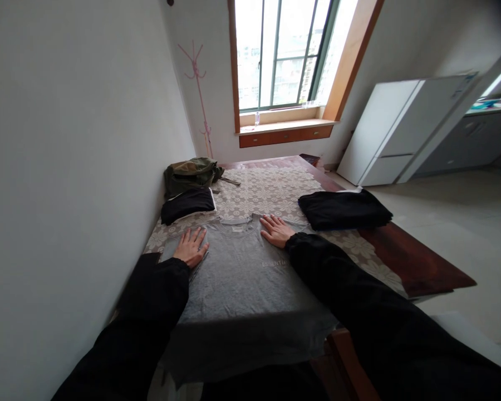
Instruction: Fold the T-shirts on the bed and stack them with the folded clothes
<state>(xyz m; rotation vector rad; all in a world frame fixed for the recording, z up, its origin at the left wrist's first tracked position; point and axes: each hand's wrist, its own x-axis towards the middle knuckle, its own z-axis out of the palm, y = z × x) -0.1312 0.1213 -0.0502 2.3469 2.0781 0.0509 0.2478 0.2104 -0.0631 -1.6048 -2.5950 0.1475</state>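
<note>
A grey T-shirt (234, 284) lies spread face up on the table, its collar at the far end and its lower part hanging over the near edge. Light lettering shows on the chest, partly covered by my right sleeve. My left hand (191, 248) rests flat on the shirt's left shoulder area, fingers spread. Across the collar, my right hand (276, 230) is pressed flat near the right shoulder, fingers stretched out. Neither hand grips the cloth.
A folded black garment (187, 205) and a green backpack (187, 174) sit at the left by the wall. At the right is a folded black stack (344, 209). A patterned tablecloth (263, 192) covers the wooden table (421, 262). A fridge (394, 131) stands beyond.
</note>
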